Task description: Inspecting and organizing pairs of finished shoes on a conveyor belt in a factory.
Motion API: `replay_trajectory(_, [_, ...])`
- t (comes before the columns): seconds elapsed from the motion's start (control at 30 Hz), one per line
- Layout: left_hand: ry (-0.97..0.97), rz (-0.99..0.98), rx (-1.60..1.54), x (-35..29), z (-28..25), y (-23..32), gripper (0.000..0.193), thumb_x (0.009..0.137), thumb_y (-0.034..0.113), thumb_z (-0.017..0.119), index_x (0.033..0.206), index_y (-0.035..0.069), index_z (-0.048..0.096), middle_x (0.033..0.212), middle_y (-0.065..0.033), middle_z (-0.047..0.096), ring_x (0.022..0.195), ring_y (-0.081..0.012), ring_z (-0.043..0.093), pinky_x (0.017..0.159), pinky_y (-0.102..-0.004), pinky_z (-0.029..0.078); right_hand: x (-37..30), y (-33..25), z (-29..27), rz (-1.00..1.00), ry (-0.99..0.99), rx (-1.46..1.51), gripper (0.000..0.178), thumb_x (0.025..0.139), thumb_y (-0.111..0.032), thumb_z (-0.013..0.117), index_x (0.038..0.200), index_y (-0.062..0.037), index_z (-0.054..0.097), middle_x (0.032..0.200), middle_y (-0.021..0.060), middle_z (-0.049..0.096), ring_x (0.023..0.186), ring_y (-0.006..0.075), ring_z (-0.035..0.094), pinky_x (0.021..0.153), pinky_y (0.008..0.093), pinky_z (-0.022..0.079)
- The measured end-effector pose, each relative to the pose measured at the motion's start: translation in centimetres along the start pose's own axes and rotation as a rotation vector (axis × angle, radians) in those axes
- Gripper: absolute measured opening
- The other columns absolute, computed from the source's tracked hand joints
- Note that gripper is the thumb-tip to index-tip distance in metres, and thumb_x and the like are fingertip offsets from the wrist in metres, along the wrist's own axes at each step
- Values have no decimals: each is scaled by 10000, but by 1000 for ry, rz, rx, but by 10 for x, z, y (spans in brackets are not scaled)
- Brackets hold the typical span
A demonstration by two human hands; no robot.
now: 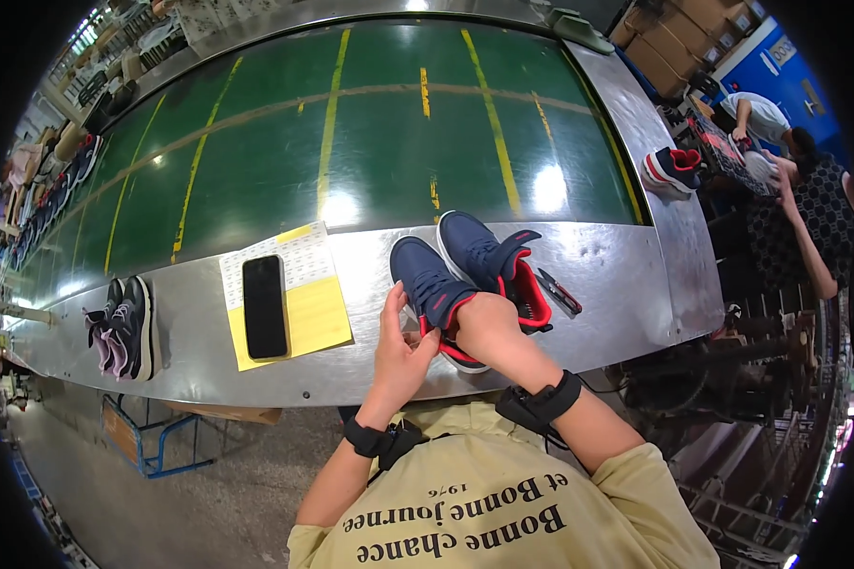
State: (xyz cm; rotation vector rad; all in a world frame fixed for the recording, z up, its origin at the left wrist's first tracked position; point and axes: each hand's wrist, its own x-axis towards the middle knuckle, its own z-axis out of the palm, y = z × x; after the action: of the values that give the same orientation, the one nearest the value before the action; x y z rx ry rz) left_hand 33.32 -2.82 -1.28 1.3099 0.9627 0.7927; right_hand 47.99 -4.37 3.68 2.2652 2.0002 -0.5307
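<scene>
A navy sneaker [420, 267] with red lining lies on the metal ledge in front of me, its toe pointing away. My left hand [402, 351] grips the left side of its collar, thumb and fingers closing on the red edge. At the opening is my right hand [495, 332], back upward; its fingers are hidden by the hand and the shoe. Against the right side rests the matching sneaker [474, 251], its strap standing up and its red-lined opening showing. Small dark and red thread snips [560, 291] lie just right of the pair.
A black phone [264, 308] lies on yellow and printed paper [318, 318] to the left. Farther left stand dark sneakers with pink lining [128, 327]. The green conveyor belt [256, 142] runs beyond the ledge. Another navy-red sneaker [672, 171] sits at the right, near two people working.
</scene>
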Motion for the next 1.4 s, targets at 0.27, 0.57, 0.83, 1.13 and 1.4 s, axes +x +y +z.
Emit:
replay_trajectory(0.27, [-15,15,43,0,-1,2,738,795,-15,566,1401,97,161,1380,-195,283,721,-122,586,600,-241,516,-2,-10,4,16,-49,-131,166,666,-223,635,683,-65,683,691,135,646,716,270,652,619,373,513])
replay_trajectory(0.57, [-4,40,143,-1,3,6,722,804,32,601,1392,65,183,1376,-192,301,740,-131,600,606,-240,502,1,-4,17,-98,11,-151,122,688,-167,606,712,-64,666,680,124,644,664,259,647,588,366,508])
replay_trajectory(0.83, [51,-26,298,3,6,18,748,745,258,724,1331,37,315,1264,-152,456,760,-173,612,686,-281,490,-38,40,-28,-194,377,686,120,775,-80,592,877,-40,642,798,126,644,739,270,635,643,353,491])
replay_trajectory(1.13, [103,21,225,19,15,26,689,785,216,686,1327,32,303,1290,-192,462,820,-181,641,710,-275,488,-33,111,-6,100,382,771,491,761,-99,661,1223,-72,498,965,141,628,884,189,614,742,285,484])
replay_trajectory(1.4, [194,-357,-377,8,10,10,355,815,66,528,1161,9,467,1028,-81,575,898,-179,593,779,-287,486,-17,119,22,271,80,1575,541,698,-19,556,1234,-51,494,964,73,638,799,152,626,742,286,498])
